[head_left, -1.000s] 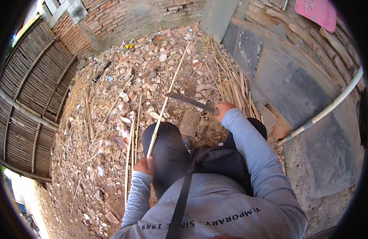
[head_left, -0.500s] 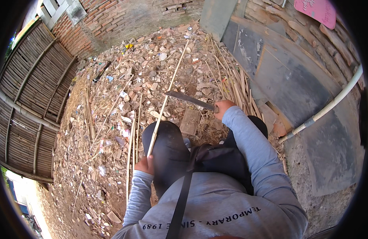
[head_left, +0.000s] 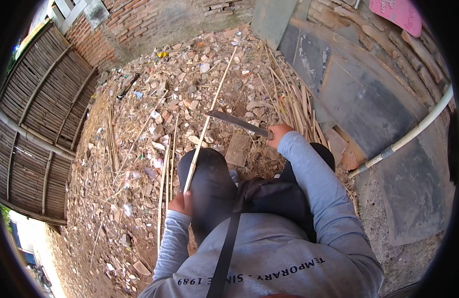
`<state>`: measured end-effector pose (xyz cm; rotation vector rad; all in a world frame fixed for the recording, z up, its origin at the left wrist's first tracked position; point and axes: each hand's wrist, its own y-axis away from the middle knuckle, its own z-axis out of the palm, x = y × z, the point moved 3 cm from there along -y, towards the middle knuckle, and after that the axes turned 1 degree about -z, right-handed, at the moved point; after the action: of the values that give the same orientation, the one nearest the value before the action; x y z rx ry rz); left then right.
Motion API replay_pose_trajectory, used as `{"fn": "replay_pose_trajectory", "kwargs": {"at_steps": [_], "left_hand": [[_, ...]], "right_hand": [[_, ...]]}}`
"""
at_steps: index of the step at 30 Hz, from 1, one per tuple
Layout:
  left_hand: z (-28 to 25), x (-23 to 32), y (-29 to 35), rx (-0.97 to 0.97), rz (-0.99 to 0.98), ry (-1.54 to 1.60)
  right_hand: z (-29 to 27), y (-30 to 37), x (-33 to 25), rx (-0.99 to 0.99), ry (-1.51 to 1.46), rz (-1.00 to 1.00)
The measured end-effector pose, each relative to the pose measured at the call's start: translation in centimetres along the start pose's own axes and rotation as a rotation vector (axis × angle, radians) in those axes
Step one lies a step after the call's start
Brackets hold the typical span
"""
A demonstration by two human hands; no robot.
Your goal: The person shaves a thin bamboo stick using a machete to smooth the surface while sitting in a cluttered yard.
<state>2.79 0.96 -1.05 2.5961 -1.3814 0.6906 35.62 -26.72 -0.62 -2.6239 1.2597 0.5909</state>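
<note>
over rubble (head_left: 186, 79), left grip (head_left: 181, 202) clasps a bamboo strip (head_left: 201, 140), right grip (head_left: 279, 135) a machete (head_left: 239, 122); loose slats (head_left: 298, 108) lie either side.

Knife (head_left: 239, 123) handle was mostly hidden in right hand (head_left: 280, 135); pale strip's (head_left: 203, 131) lower end was out of sight at left hand (head_left: 181, 202). Couldn't tell if tip touched strip. Top edge cut off pink board (head_left: 395, 14).

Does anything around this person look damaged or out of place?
Yes. Broken rubble lies strewn in front, a yellow scrap among it, which looks untidy. At right, the dark panels look scuffed and patchy. Nothing seems odd in the grips: left hand on a pale strip, right hand on a long knife.
</note>
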Motion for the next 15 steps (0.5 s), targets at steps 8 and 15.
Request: {"fn": "replay_pose_trajectory", "kwargs": {"at_steps": [8,15], "left_hand": [[-0.4,0.74,0.17,0.004,-0.009,0.031],[-0.21,0.72,0.35,0.014,-0.041,-0.023]], "right_hand": [[-0.05,0.03,-0.72,-0.091,0.03,0.025],[0.45,-0.04,-0.36,-0.052,-0.007,-0.016]]}}
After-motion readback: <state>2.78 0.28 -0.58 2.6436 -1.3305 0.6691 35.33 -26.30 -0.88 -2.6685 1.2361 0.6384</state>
